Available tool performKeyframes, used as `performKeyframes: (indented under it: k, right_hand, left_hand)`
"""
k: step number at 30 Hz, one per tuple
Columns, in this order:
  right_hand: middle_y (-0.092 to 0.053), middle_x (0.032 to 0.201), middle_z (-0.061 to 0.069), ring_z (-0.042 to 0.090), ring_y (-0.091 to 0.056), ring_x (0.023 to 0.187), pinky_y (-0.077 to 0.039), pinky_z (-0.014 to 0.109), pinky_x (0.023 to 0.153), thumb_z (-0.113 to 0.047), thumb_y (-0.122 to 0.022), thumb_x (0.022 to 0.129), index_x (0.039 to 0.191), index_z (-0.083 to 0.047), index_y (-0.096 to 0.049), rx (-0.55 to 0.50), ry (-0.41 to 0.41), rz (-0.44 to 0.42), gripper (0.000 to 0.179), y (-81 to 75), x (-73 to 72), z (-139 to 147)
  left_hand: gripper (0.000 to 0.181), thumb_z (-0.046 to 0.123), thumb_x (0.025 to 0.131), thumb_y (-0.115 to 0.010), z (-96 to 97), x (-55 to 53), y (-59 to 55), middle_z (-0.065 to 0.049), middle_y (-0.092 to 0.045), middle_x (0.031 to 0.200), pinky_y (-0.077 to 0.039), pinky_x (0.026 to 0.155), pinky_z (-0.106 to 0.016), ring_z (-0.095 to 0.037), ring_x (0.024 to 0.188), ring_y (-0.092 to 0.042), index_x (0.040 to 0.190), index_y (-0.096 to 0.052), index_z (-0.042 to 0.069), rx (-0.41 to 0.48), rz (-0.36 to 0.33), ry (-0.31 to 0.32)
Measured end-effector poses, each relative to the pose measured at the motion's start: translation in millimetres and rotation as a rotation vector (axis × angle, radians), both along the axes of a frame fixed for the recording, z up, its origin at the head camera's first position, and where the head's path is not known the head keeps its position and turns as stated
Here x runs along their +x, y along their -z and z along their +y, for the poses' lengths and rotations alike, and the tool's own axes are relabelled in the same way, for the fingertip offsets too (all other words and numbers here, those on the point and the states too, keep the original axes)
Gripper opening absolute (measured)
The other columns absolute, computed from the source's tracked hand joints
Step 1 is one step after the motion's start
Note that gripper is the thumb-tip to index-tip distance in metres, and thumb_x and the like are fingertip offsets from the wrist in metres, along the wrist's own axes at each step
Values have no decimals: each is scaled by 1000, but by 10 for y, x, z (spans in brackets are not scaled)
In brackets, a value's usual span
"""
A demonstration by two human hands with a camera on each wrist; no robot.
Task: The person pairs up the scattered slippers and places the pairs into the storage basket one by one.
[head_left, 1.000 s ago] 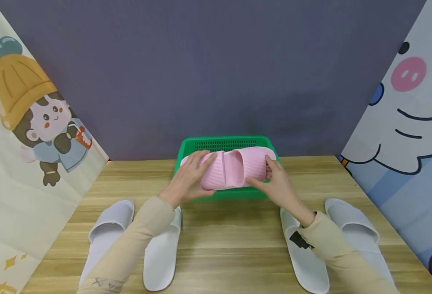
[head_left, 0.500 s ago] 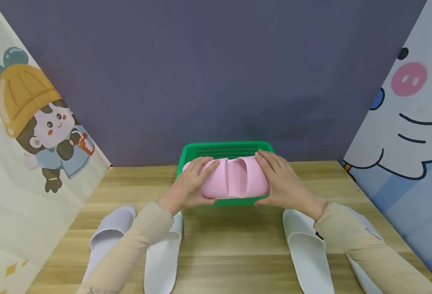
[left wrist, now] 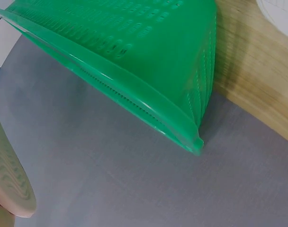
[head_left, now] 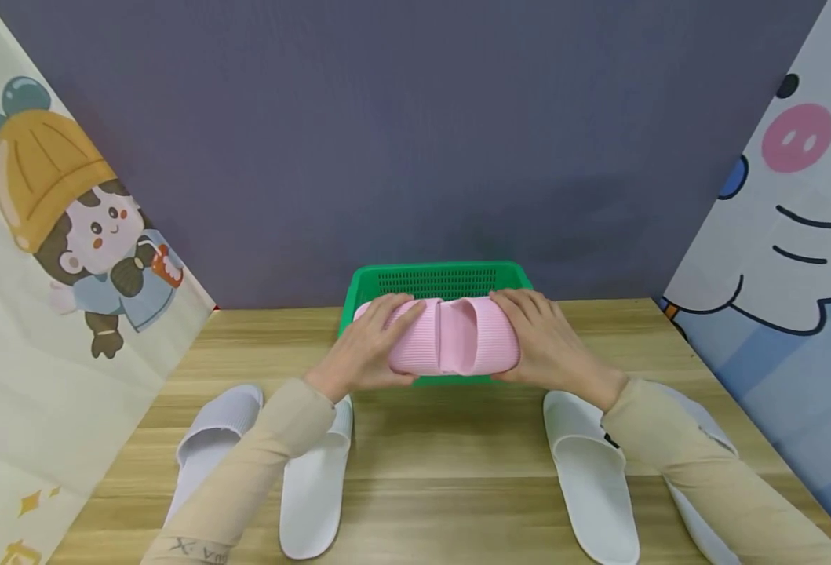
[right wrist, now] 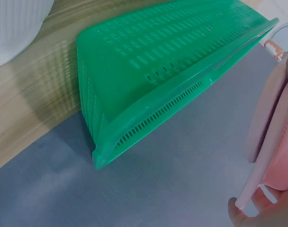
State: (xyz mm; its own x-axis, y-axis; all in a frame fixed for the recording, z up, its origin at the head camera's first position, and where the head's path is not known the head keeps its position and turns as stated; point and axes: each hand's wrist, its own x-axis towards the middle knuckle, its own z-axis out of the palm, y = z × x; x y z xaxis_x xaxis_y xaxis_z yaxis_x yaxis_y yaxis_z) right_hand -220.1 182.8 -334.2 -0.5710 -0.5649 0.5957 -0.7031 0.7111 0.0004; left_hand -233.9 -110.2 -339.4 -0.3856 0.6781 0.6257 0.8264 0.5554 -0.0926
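Two pink ribbed slippers [head_left: 455,337] lie together, with one strap to the left and the other to the right. My left hand [head_left: 366,345] grips their left end, fingers over the top and thumb along the near side. Around the right end curls my right hand [head_left: 555,345], gripping in the same way. Both slippers overlap the green basket [head_left: 438,275] in the head view. Seen from the right wrist, the pink soles [right wrist: 272,142] stand above the basket's rim [right wrist: 182,90]. Only the patterned end of a slipper sole [left wrist: 10,177] shows in the left wrist view.
On the wooden table [head_left: 450,471], a white slipper [head_left: 314,494] and a pale lilac one [head_left: 210,439] lie at left. Another white slipper [head_left: 592,479] lies at right, beside one partly hidden by the right sleeve [head_left: 676,439]. A dark grey wall [head_left: 415,141] stands behind the basket.
My right hand has shifted from pinching the right end at the strap to gripping round that whole end. The left hand has kept its hold.
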Motion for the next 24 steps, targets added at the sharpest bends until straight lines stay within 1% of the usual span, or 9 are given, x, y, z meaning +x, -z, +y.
performKeyframes:
  k: [4, 9, 13, 17, 24]
  right_hand:
    - [-45, 127, 15, 34, -40, 115, -41, 54, 85, -45, -87, 41, 133, -4, -38, -1, 0, -10, 113, 22, -17, -4]
    - [-45, 127, 15, 33, -40, 116, -40, 54, 87, -45, -86, 43, 134, -4, -38, -4, 8, -30, 111, 30, -33, -25]
    - [-45, 127, 14, 33, -39, 117, -40, 54, 88, -45, -87, 43, 134, -5, -37, 4, 17, -51, 111, 16, -42, -44]
    - [-45, 127, 13, 33, -39, 117, -41, 54, 88, -45, -87, 44, 134, -6, -37, 11, 18, -60, 110, 19, -50, -57]
    - [-45, 127, 15, 34, -39, 117, -42, 54, 85, -45, -87, 43, 133, -5, -39, 10, 17, -52, 109, 39, -67, -65]
  left_hand:
    - [98, 45, 55, -79, -2, -25, 13, -15, -43, 129, -39, 101, -42, -29, 120, -41, 136, -36, 10, -15, -5, -11]
    - [99, 48, 55, -78, -8, -60, 22, -14, -43, 129, -40, 101, -41, -28, 120, -41, 136, -36, 11, -27, 0, -18]
    - [99, 48, 54, -78, -9, -89, 22, -15, -44, 128, -39, 101, -41, -28, 118, -43, 135, -38, 10, -28, 15, -13]
    - [98, 49, 53, -78, -10, -96, 24, -16, -46, 126, -40, 101, -41, -28, 117, -44, 134, -39, 9, -36, 35, -14]
    - [99, 51, 53, -77, -3, -100, 9, -15, -48, 125, -42, 98, -41, -28, 116, -45, 135, -38, 11, -67, 61, -36]
